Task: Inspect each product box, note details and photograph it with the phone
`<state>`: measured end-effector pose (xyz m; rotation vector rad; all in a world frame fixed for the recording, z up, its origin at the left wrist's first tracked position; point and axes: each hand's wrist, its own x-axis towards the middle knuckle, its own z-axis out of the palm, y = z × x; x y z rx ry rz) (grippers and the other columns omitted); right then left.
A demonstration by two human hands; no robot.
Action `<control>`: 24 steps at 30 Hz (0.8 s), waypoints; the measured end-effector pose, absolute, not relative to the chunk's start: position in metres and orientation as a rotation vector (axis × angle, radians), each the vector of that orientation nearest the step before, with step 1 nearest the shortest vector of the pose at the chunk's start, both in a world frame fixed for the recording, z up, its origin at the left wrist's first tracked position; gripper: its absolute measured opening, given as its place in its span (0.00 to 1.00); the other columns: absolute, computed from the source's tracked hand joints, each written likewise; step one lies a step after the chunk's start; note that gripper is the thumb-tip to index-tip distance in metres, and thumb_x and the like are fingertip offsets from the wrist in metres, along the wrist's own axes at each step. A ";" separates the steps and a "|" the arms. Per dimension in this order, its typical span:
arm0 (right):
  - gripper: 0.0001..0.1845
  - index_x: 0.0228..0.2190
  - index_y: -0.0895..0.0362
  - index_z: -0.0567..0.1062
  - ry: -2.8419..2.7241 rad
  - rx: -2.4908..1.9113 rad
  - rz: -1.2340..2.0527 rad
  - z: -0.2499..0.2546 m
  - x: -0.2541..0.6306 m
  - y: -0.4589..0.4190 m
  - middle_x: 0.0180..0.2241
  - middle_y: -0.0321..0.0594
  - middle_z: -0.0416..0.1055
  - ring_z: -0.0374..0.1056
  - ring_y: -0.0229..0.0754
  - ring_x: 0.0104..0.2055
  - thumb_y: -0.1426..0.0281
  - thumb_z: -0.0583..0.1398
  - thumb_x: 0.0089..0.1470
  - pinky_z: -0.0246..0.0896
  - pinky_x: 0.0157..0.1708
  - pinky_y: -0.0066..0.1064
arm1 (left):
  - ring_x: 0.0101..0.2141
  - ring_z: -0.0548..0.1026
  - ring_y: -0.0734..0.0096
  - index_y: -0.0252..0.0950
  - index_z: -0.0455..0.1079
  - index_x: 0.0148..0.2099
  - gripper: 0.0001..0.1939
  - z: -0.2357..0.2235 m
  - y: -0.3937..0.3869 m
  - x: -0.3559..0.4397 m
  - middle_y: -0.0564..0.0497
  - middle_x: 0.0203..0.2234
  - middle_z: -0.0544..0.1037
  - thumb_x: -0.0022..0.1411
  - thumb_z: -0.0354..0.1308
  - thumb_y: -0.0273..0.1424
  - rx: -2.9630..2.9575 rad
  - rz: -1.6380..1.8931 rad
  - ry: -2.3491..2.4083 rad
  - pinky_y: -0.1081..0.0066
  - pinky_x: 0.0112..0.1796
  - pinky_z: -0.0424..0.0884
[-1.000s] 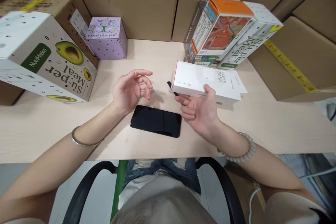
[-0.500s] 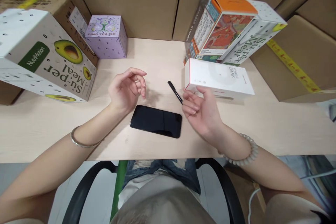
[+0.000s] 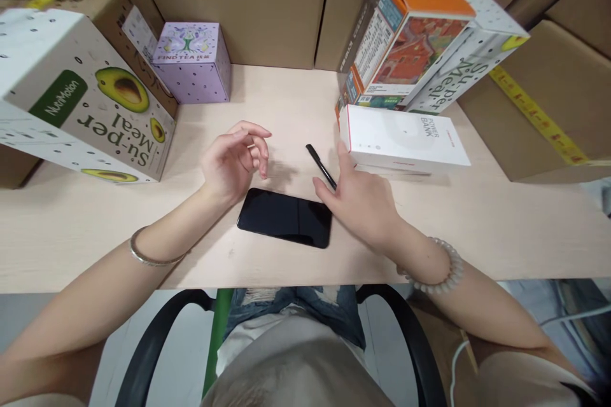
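A black smartphone (image 3: 285, 217) lies flat on the wooden desk, its dark screen facing up. My left hand (image 3: 236, 159) rests just beyond its left end, palm turned inward, fingers loosely curled and apart, with nothing in them. Palm down, my right hand (image 3: 360, 200) is at the phone's right end; thumb and index finger are spread and it holds nothing I can see. Between that thumb and index finger shows a black pen (image 3: 319, 164), its near end hidden by the hand. The index fingertip is at the left end of a white power bank box (image 3: 403, 138), perhaps touching it.
Large avocado-printed cartons (image 3: 100, 102) stand at the left, beside a purple tea box (image 3: 193, 63). An orange-topped box (image 3: 420, 44) and another avocado-printed box (image 3: 470, 70) stand behind the power bank box. A brown carton (image 3: 539, 108) is at the far right. Cardboard panels close off the back.
My right hand has turned from palm inward with curled fingers to palm down, thumb and index finger now stretched out. My left hand has hardly moved. The view has shifted slightly.
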<state>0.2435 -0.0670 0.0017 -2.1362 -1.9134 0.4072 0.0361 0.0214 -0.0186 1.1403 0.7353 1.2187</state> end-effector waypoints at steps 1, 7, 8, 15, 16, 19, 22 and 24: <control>0.48 0.76 0.67 0.59 -1.909 -2.161 0.349 0.002 0.244 -0.067 0.23 0.43 0.75 0.75 0.57 0.31 0.51 0.60 0.67 0.70 0.40 0.46 | 0.14 0.69 0.72 0.37 0.75 0.35 0.20 -0.019 0.022 0.036 0.53 0.20 0.72 0.70 0.57 0.48 1.143 1.220 0.739 0.70 0.16 0.65; 0.37 0.69 0.65 0.72 -1.838 -2.180 0.143 0.004 0.247 -0.073 0.21 0.43 0.72 0.76 0.59 0.31 0.55 0.59 0.68 0.71 0.41 0.50 | 0.14 0.68 0.73 0.37 0.75 0.33 0.17 -0.022 0.025 0.034 0.53 0.17 0.72 0.65 0.61 0.46 1.190 1.371 0.751 0.72 0.16 0.62; 0.36 0.68 0.64 0.73 -1.834 -2.177 0.128 0.005 0.249 -0.074 0.21 0.43 0.71 0.76 0.59 0.31 0.55 0.59 0.68 0.71 0.41 0.50 | 0.14 0.68 0.73 0.37 0.75 0.32 0.17 -0.022 0.027 0.034 0.54 0.16 0.71 0.64 0.62 0.46 1.201 1.411 0.759 0.72 0.16 0.62; 0.39 0.70 0.68 0.70 -1.867 -2.345 0.168 0.017 0.255 -0.067 0.28 0.55 0.79 0.79 0.65 0.37 0.54 0.56 0.70 0.70 0.42 0.54 | 0.13 0.66 0.73 0.38 0.75 0.29 0.16 -0.026 0.033 0.032 0.54 0.14 0.69 0.61 0.62 0.45 1.207 1.520 0.827 0.71 0.16 0.60; 0.38 0.69 0.67 0.72 -1.871 -2.356 0.164 0.018 0.255 -0.067 0.29 0.56 0.80 0.80 0.65 0.37 0.54 0.56 0.70 0.69 0.41 0.53 | 0.13 0.66 0.73 0.38 0.75 0.29 0.16 -0.026 0.033 0.032 0.54 0.14 0.69 0.61 0.62 0.45 1.206 1.517 0.818 0.71 0.16 0.60; 0.34 0.67 0.63 0.75 -1.893 -2.320 0.177 0.017 0.252 -0.069 0.33 0.55 0.83 0.81 0.64 0.39 0.55 0.56 0.70 0.69 0.42 0.49 | 0.13 0.67 0.74 0.37 0.75 0.29 0.15 -0.028 0.033 0.032 0.54 0.14 0.69 0.62 0.62 0.42 1.191 1.512 0.805 0.72 0.16 0.60; 0.28 0.64 0.57 0.78 -1.970 -2.136 0.311 0.013 0.242 -0.068 0.35 0.48 0.84 0.82 0.58 0.41 0.60 0.58 0.69 0.68 0.44 0.45 | 0.12 0.66 0.75 0.37 0.74 0.29 0.13 -0.029 0.032 0.034 0.55 0.13 0.69 0.63 0.63 0.39 1.143 1.502 0.834 0.74 0.16 0.60; 0.23 0.59 0.56 0.81 -2.035 -1.976 0.435 0.013 0.233 -0.061 0.35 0.43 0.84 0.81 0.53 0.40 0.64 0.59 0.67 0.68 0.45 0.42 | 0.12 0.66 0.75 0.37 0.74 0.28 0.13 -0.029 0.032 0.034 0.55 0.13 0.69 0.62 0.62 0.39 1.075 1.501 0.843 0.75 0.15 0.60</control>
